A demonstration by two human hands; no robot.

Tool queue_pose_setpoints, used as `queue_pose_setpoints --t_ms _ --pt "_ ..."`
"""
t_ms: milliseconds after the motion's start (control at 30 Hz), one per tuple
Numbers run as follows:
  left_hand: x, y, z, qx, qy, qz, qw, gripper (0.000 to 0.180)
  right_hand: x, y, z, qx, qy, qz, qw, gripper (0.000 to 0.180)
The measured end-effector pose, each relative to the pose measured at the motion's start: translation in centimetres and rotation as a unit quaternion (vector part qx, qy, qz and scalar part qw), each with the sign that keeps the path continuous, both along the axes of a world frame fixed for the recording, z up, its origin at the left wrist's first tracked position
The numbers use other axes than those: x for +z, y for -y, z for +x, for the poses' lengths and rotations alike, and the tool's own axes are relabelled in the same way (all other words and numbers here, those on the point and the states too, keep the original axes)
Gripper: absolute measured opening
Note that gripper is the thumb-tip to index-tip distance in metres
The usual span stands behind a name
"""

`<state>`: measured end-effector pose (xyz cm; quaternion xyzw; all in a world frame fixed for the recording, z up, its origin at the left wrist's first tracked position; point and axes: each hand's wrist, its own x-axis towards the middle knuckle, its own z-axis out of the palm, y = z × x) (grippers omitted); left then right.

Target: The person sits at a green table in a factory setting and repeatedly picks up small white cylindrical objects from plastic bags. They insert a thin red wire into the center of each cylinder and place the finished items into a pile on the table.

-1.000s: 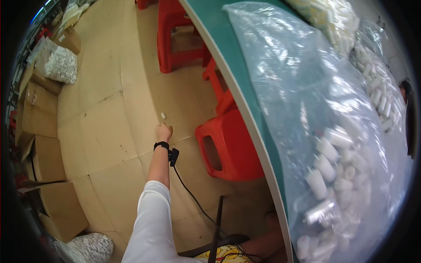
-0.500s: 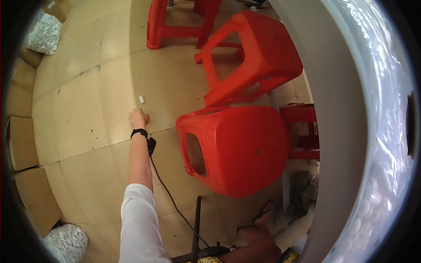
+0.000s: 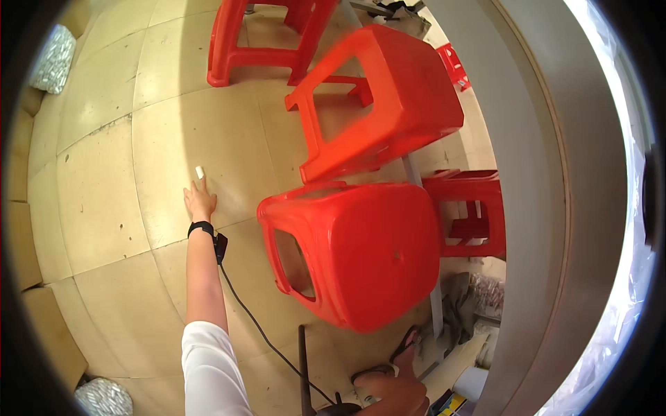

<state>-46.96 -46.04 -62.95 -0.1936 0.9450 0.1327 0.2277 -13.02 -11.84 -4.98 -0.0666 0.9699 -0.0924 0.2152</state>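
A small white cylindrical piece (image 3: 200,172) lies on the tan floor. My left hand (image 3: 201,204) reaches down to the floor just on the near side of it, with the fingers spread and one fingertip at or very near its lower end. I cannot tell whether the fingertip touches it. Around my left wrist is a black strap (image 3: 201,227) with a small black box (image 3: 220,248), from which a black cable runs toward the lower edge. My right hand is not in view.
Red plastic stools (image 3: 388,256) stand or lie right of my arm, several together. Cardboard boxes (image 3: 52,333) and clear bags of white pieces (image 3: 104,399) line the left. A grey panel (image 3: 534,208) rises at right. Sandalled feet (image 3: 406,350) show at lower right.
My left hand has come closer to the white piece, and its fingers have stretched out toward it. The whole view has shifted, so the stools and floor appear farther left and lower.
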Motion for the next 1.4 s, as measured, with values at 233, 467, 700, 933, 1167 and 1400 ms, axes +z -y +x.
queue_pose_setpoints --t_ms 233,467,700,933,1167,1400 --pt "-0.3 0.4 -1.9 -0.020 0.011 -0.036 0.999 0.067 -0.2 0.3 -1.3 0.007 0.011 0.018 1.000 0.037" --pt "-0.5 -0.4 -2.8 -0.054 0.104 -0.084 0.990 0.057 0.0 0.5 -2.0 0.006 0.020 0.032 0.999 0.037" --pt "-1.3 -0.8 -1.2 -0.047 -0.017 -0.112 0.992 0.044 0.1 0.5 -1.8 0.007 0.022 0.027 0.999 0.036" --pt "1.7 -1.5 2.4 0.023 -0.273 0.024 0.961 0.023 0.6 0.6 -0.9 0.008 0.007 0.016 1.000 0.036" --pt "3.2 -0.2 6.1 0.058 -0.319 0.120 0.938 0.023 1.2 0.1 0.6 0.014 -0.023 -0.020 0.999 0.036" --pt "19.8 -6.2 9.7 0.207 -0.393 0.361 0.820 0.017 1.5 -0.5 3.6 0.010 -0.093 -0.073 0.993 0.035"
